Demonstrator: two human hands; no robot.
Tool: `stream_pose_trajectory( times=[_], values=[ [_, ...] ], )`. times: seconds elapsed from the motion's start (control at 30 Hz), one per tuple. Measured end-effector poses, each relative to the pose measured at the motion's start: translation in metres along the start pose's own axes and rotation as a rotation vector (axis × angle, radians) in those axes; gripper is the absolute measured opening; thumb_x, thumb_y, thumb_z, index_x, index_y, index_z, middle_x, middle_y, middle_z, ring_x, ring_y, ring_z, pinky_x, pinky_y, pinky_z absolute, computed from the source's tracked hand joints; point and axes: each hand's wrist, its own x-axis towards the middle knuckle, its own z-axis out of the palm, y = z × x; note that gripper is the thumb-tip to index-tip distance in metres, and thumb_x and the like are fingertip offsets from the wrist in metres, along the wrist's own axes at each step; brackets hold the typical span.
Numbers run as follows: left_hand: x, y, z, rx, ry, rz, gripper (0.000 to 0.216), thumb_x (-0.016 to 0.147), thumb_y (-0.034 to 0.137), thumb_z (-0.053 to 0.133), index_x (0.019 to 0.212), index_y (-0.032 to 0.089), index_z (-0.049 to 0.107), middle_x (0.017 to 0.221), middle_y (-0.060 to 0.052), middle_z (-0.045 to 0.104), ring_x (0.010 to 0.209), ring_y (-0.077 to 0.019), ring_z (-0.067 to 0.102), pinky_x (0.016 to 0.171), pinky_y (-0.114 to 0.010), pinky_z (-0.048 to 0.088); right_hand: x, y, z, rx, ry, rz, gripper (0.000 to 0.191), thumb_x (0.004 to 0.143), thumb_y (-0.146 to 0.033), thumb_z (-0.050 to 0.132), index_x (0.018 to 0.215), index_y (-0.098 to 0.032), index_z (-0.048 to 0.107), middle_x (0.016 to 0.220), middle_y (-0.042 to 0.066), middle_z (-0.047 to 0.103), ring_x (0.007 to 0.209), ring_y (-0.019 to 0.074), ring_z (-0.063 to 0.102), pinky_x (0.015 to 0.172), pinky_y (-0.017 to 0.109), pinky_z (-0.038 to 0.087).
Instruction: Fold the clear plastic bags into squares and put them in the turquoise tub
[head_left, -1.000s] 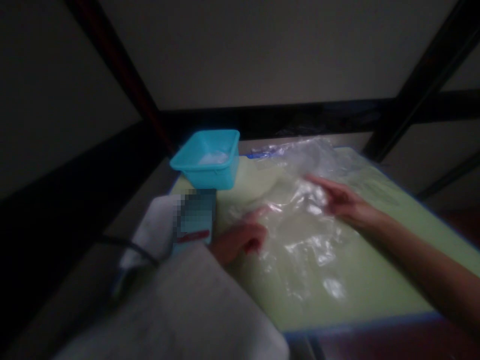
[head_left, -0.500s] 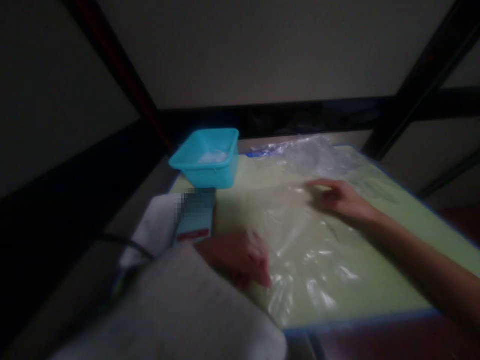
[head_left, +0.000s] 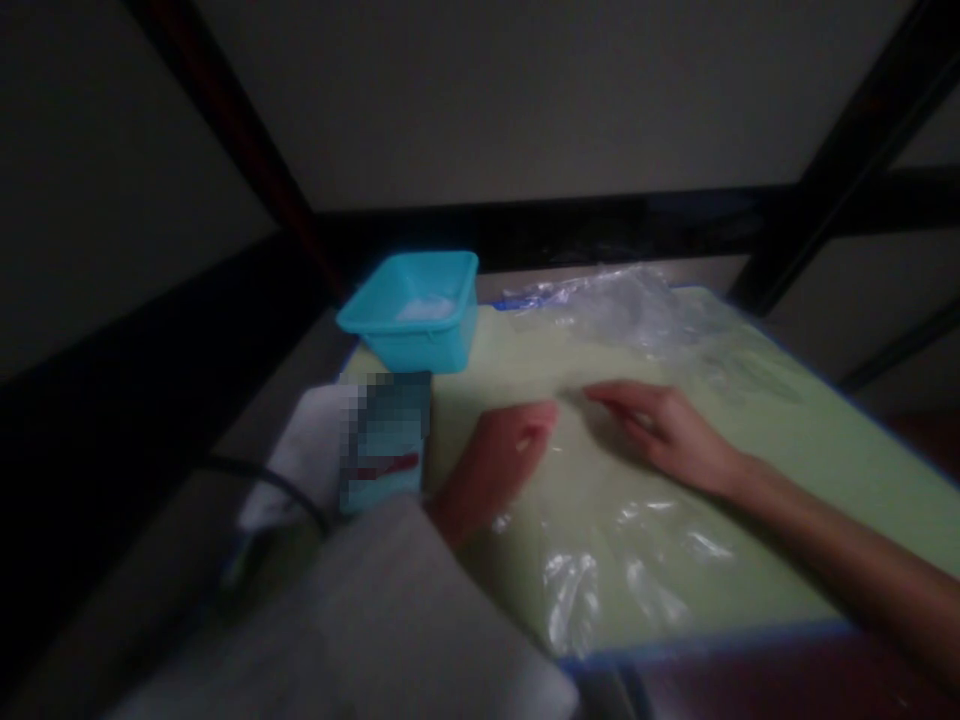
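Note:
A thin, clear plastic bag (head_left: pixel 637 530) lies on the pale yellow-green tabletop, its near part wrinkled and shining. My left hand (head_left: pixel 517 440) is over the bag's far left part with its fingers closed in a pinch, apparently on the plastic. Facing it from the right, my right hand (head_left: pixel 667 430) has thumb and index finger drawn together, the tips pointing left. Whatever is between them is too blurred to make out. A small gap separates the fingertips of the two hands. Some light grey cloth (head_left: pixel 360 620) covers my left forearm.
Crumpled clear plastic (head_left: pixel 637 300) lies along the back of the table (head_left: pixel 787 500). At the back left stands a turquoise basin (head_left: pixel 427 345) with something white inside. Nearer are a flat, partly pixelated box (head_left: pixel 386 440), a white cloth (head_left: pixel 307 450) and a dark cable (head_left: pixel 262 485).
My left hand has moved away from me and slightly right, from the bag's left side to its far part. My right hand has shifted a little left and nearer to me.

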Motion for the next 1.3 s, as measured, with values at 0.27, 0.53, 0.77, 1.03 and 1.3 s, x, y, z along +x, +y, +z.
stream_pose_trajectory(
  times=[0.27, 0.53, 0.77, 1.03, 1.3],
  values=[
    [-0.007, -0.013, 0.026, 0.432, -0.140, 0.153, 0.052, 0.088, 0.024, 0.042, 0.135, 0.002, 0.038, 0.147, -0.022, 0.033, 0.140, -0.0283, 0.025, 0.115, -0.046, 0.023, -0.006, 0.006, 0.040, -0.107, -0.180, -0.078, 0.057, 0.092, -0.027, 0.037, 0.146, -0.011, 0.028, 0.147, 0.015, 0.036, 0.134, 0.0250, 0.036, 0.110, 0.044, 0.033],
    [-0.010, -0.016, 0.021, 0.642, -0.129, 0.174, 0.060, 0.091, 0.040, 0.041, 0.138, 0.003, 0.035, 0.149, -0.022, 0.028, 0.141, -0.0336, 0.019, 0.114, -0.049, 0.018, -0.017, 0.021, 0.043, -0.377, -0.156, -0.031, 0.064, 0.095, -0.046, 0.030, 0.146, -0.008, 0.028, 0.148, 0.018, 0.031, 0.138, 0.0280, 0.028, 0.112, 0.048, 0.026],
    [-0.006, -0.025, 0.015, 0.677, -0.127, 0.146, 0.071, 0.088, 0.051, 0.045, 0.138, 0.001, 0.035, 0.150, -0.024, 0.025, 0.141, -0.0377, 0.016, 0.113, -0.050, 0.018, -0.023, 0.027, 0.037, -0.449, -0.158, 0.065, 0.074, 0.093, -0.057, 0.028, 0.143, -0.003, 0.031, 0.147, 0.023, 0.030, 0.138, 0.0286, 0.026, 0.113, 0.046, 0.024],
    [-0.003, -0.021, 0.010, 0.658, -0.104, 0.106, 0.062, 0.091, 0.046, 0.043, 0.135, 0.003, 0.038, 0.148, -0.023, 0.031, 0.140, -0.0339, 0.022, 0.113, -0.053, 0.016, -0.017, 0.027, 0.034, -0.516, -0.169, 0.150, 0.076, 0.093, -0.058, 0.020, 0.142, -0.001, 0.033, 0.148, 0.022, 0.030, 0.138, 0.0284, 0.027, 0.111, 0.047, 0.025],
    [-0.024, 0.007, 0.014, 0.665, -0.132, 0.252, 0.043, 0.093, 0.033, 0.043, 0.129, 0.011, 0.048, 0.133, -0.013, 0.055, 0.128, -0.0258, 0.044, 0.116, -0.051, 0.012, -0.009, 0.029, 0.034, -0.596, -0.150, 0.287, 0.078, 0.093, -0.059, 0.016, 0.141, 0.000, 0.034, 0.148, 0.021, 0.031, 0.139, 0.0299, 0.026, 0.110, 0.050, 0.025]
  ],
)
